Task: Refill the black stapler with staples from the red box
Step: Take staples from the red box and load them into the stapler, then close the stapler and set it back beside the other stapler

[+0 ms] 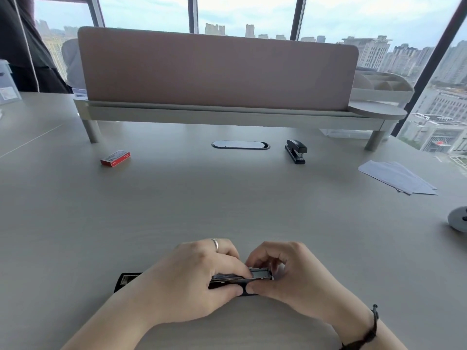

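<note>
A black stapler (126, 279) lies opened flat on the desk near the front edge, its lid end sticking out to the left of my hands. My left hand (194, 279) grips the stapler's middle from above, thumb on the near side. My right hand (285, 271) pinches the right end, fingers over the metal staple channel (260, 273). Whether staples sit in the channel I cannot tell. The red staple box (115, 158) lies shut far off at the back left. A second black stapler (296, 150) stands closed at the back right.
A pink divider on a grey shelf (217, 72) spans the back of the desk (227, 198). An oval cable port (240, 145) sits below it. White paper sheets (399, 176) lie at the right, a white rounded object (458, 218) at the right edge.
</note>
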A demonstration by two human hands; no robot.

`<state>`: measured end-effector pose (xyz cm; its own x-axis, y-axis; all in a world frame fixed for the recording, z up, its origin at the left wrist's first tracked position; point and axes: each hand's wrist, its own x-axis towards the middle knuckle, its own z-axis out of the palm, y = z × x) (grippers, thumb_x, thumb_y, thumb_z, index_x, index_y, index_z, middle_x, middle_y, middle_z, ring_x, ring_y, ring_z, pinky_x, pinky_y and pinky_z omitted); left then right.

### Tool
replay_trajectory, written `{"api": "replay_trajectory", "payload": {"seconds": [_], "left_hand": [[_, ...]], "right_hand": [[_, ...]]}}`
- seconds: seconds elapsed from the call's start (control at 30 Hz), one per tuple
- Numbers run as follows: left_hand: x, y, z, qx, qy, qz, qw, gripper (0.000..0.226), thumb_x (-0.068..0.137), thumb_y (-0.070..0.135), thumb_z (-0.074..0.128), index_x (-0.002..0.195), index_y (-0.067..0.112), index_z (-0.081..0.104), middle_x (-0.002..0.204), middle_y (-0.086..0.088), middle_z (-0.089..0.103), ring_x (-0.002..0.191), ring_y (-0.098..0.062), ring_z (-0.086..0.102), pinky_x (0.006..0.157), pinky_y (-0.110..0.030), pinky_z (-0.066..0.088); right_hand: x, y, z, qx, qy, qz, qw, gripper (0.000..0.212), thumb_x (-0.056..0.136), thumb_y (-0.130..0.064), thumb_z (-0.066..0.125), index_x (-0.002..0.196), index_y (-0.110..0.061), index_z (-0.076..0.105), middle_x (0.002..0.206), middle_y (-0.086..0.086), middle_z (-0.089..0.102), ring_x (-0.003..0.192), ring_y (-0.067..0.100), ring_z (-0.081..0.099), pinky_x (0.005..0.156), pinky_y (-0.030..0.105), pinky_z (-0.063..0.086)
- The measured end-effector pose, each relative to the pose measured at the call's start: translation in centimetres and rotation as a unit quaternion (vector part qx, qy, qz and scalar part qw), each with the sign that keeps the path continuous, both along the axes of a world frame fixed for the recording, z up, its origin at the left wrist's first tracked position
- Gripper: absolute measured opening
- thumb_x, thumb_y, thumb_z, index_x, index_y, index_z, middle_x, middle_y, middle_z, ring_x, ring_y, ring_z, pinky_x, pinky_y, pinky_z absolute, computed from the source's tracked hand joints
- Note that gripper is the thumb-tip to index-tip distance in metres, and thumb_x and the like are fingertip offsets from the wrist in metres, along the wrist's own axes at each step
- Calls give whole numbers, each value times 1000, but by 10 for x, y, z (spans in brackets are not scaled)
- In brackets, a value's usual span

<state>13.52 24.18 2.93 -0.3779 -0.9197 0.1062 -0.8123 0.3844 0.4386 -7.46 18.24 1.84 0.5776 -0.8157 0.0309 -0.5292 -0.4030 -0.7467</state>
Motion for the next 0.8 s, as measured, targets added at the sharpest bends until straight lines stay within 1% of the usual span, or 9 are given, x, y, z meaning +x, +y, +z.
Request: {"api": "replay_trajectory", "payload": {"seconds": [0.1,0.2,0.3,0.37,0.43,0.53,0.67,0.73,0.8], "left_hand": [[-1,0,0,5,-9,1,1000,26,90,51,57,115,59,56,110,27,54,77,1,54,72,-24,51],[-1,0,2,14,-16,4,1000,28,89,50,60,115,59,56,110,27,55,73,7,52,70,-21,49],[3,3,10,29,15,23,999,40,81,48,70,116,57,53,113,28,56,85,2,60,79,-24,53],[12,7,16,43,35,59,997,53,74,48,77,114,57,45,117,28,54,92,-1,62,84,-27,53],[26,14,20,80,5,92,992,59,70,49,79,112,59,39,114,29,53,94,2,59,84,-23,52],[48,24,22,133,-47,126,982,47,70,50,77,106,54,48,99,23,60,89,5,59,83,-21,51],[65,34,23,139,-28,154,978,26,74,50,76,94,49,60,91,22,65,81,0,60,72,-17,50],[67,37,27,137,-30,156,978,23,73,50,77,91,47,63,90,25,63,78,1,59,65,-15,46],[65,36,33,122,-45,160,979,24,69,53,78,89,47,67,91,23,60,79,2,58,64,-15,45]], "right_hand": [[0,0,-2,9,0,-5,1000,23,68,-27,86,84,-34,73,74,-24,69,59,-1,51,55,12,41],[1,-1,-3,7,3,-3,1000,23,67,-28,86,85,-35,72,73,-25,68,59,0,50,55,13,41],[-1,-2,-4,-9,13,7,1000,24,68,-31,85,86,-34,71,75,-23,67,61,2,52,57,14,41],[-2,-3,-5,-27,21,14,999,23,67,-35,85,87,-32,71,85,-16,68,67,8,56,59,16,43],[-3,-5,-6,-36,25,15,999,25,67,-40,83,85,-30,71,91,-12,66,72,12,57,60,19,43],[-3,-7,-8,-37,36,18,999,25,67,-45,81,84,-29,71,88,-8,65,69,8,56,60,19,41],[-3,-6,-8,-33,45,26,998,21,72,-43,81,82,-27,73,85,-4,64,66,7,53,60,21,40],[-1,-4,-7,-29,47,30,998,20,73,-42,81,82,-26,73,84,-4,63,65,4,51,59,20,39],[0,-3,-6,-25,48,30,998,20,73,-42,81,82,-25,74,84,-4,63,64,4,50,59,20,38]]}}
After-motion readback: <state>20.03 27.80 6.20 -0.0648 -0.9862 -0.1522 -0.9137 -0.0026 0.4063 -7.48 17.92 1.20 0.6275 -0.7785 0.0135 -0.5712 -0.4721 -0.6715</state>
